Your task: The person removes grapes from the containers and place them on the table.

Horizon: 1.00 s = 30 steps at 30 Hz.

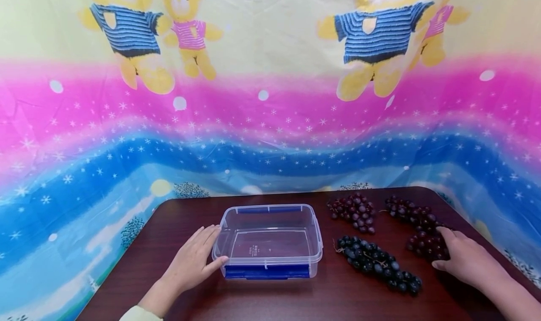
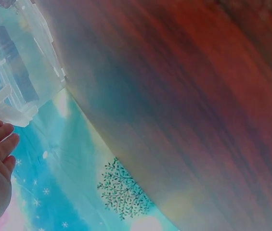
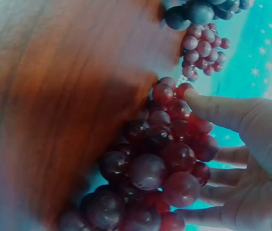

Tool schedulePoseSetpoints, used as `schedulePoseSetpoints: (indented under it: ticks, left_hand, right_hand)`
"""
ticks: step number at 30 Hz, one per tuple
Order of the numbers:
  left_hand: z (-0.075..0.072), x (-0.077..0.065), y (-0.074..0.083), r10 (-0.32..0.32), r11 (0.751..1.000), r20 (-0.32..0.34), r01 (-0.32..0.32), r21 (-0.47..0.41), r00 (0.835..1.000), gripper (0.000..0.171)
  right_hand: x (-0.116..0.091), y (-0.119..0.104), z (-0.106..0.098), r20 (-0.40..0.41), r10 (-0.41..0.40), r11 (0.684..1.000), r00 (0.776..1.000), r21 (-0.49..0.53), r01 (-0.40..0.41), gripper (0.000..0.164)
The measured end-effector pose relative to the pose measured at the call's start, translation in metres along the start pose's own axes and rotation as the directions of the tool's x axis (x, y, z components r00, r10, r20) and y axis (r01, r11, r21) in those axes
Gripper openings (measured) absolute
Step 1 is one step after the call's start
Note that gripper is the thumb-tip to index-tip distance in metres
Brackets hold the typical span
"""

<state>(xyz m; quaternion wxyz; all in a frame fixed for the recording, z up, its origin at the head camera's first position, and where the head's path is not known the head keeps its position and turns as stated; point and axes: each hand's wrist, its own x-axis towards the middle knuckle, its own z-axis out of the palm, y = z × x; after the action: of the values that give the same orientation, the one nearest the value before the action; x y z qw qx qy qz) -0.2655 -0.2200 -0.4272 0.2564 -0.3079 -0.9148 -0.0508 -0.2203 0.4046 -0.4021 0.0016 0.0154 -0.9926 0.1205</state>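
Note:
A clear plastic food container [image 1: 270, 260] with blue side clips sits lidless on the dark wooden table [image 1: 190, 246]. At its left side my left hand [image 1: 190, 257] rests with fingers extended, fingertips along the left wall and thumb at the near corner of the rim. My right hand [image 1: 469, 260] holds a bunch of dark red grapes [image 1: 427, 246] at the table's right. In the right wrist view the thumb presses one side of these grapes [image 3: 160, 163], and the fingers reach behind the bunch, their tips hidden.
A bunch of black grapes [image 1: 378, 262] lies right of the container. Behind it are a smaller red bunch [image 1: 354, 212] and another dark red bunch [image 1: 412, 213] near the back right. A printed bear cloth [image 1: 262, 123] hangs behind the table.

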Motion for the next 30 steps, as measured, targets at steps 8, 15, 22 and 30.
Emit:
schedulePoseSetpoints:
  ticks: [8,15,22,30]
  left_hand:
    - [-0.005,-0.002,0.001,-0.019,1.0,0.031,0.019,0.006,0.999,0.073]
    - [-0.005,-0.002,-0.001,0.015,1.0,0.005,-0.015,0.021,1.0,0.072]
    - [-0.003,0.0,-0.003,0.033,0.999,-0.007,-0.033,0.02,0.999,0.073]
    - [0.001,0.003,-0.004,0.021,1.0,0.022,-0.022,0.004,1.0,0.071]
  right_hand:
    - [-0.003,-0.012,-0.009,0.0,-0.026,1.0,1.0,0.003,0.026,0.096]
    - [-0.001,-0.029,-0.016,-0.067,-0.084,0.996,0.994,-0.008,0.084,0.09]
    - [0.002,-0.053,-0.019,-0.133,-0.145,0.989,0.98,-0.003,0.146,0.086]
    - [0.009,-0.076,-0.022,-0.217,-0.201,0.978,0.955,0.006,0.208,0.078]
